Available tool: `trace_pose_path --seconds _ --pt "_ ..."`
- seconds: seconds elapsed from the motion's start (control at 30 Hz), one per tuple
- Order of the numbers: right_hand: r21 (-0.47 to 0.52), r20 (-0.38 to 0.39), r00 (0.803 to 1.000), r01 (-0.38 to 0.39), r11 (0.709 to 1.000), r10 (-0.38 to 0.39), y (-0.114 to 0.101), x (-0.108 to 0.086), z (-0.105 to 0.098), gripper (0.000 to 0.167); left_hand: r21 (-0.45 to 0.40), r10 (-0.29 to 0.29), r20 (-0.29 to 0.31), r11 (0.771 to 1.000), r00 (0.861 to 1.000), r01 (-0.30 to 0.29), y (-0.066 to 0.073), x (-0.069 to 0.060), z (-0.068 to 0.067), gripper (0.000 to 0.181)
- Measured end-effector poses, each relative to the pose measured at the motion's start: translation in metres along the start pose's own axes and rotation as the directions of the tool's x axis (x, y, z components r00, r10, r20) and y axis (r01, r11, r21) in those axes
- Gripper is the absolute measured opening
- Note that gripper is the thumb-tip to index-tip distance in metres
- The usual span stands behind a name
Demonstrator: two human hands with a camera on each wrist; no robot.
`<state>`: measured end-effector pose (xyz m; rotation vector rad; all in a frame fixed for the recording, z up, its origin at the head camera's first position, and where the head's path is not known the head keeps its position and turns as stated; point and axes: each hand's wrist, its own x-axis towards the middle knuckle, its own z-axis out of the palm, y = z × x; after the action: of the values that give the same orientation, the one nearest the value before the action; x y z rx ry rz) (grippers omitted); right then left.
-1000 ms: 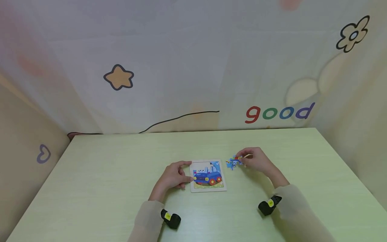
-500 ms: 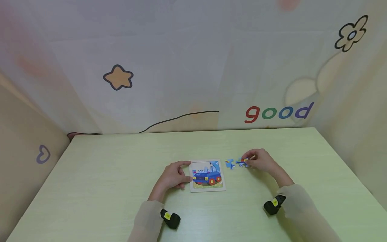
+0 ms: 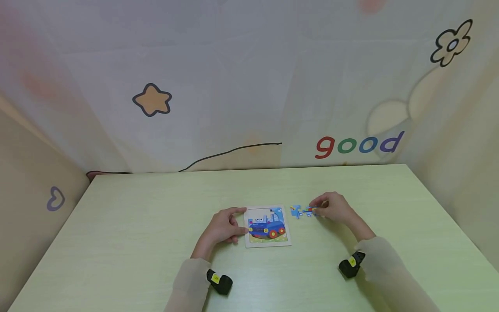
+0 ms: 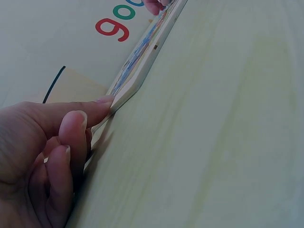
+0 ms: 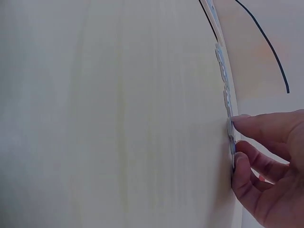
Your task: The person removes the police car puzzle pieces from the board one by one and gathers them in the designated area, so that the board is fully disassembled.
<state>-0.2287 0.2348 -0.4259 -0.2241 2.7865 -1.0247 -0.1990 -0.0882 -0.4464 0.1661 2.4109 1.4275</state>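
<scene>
In the head view, a square wooden puzzle tray (image 3: 269,246) lies flat on the table, with a blue tractor picture inside and a pale bare area along its upper left. My left hand (image 3: 223,226) holds its left edge, thumb and index finger spread along the rim. The left wrist view shows the thumb against the tray's corner (image 4: 135,83) and other fingers curled. Right of the tray lies a loose blue puzzle piece (image 3: 296,211). Just beside it, my right hand (image 3: 334,209) pinches a red-and-blue puzzle piece (image 3: 309,210) at table level; its fingers partly cover it.
The pale wooden table (image 3: 136,242) stretches around the tray and pieces. A printed cloth (image 3: 234,86) hangs behind its far edge, with more cloth at both sides. Each sleeved wrist carries a black camera, the left wrist camera (image 3: 220,282) and the right wrist camera (image 3: 351,265).
My right hand has drawn the red-and-blue piece rightward, away from the loose blue piece it overlapped, then shifted slightly back left. The left hand and tray stay in place.
</scene>
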Motion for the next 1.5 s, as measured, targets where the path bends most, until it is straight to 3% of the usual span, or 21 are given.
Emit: trace_pose_path --seconds 0.33,0.5,0.73,1.07,1.5 --pt "-0.044 -0.042 0.998 0.036 0.998 -0.038 -0.004 0.003 0.002 0.018 -0.001 0.01 0.0 1.0 1.0 -0.01 0.002 0.003 -0.002 0.057" --pt "-0.038 -0.083 0.994 0.065 0.997 -0.068 -0.023 0.005 0.01 0.018 0.0 0.018 0.004 1.0 1.0 -0.018 0.003 0.003 -0.003 0.057" --pt "0.037 0.008 0.995 0.103 0.994 -0.103 -0.049 0.013 0.026 0.022 -0.012 0.031 0.003 0.999 1.0 -0.031 0.002 0.004 -0.004 0.056" --pt "0.107 0.091 0.983 0.149 0.983 -0.159 -0.06 0.022 0.046 0.023 -0.021 0.035 -0.001 0.999 0.999 -0.035 -0.001 0.003 -0.001 0.054" --pt "0.003 0.165 0.962 0.218 0.976 -0.216 -0.07 0.024 0.051 0.026 -0.025 0.035 -0.001 0.999 0.999 -0.035 -0.003 0.001 -0.001 0.054"
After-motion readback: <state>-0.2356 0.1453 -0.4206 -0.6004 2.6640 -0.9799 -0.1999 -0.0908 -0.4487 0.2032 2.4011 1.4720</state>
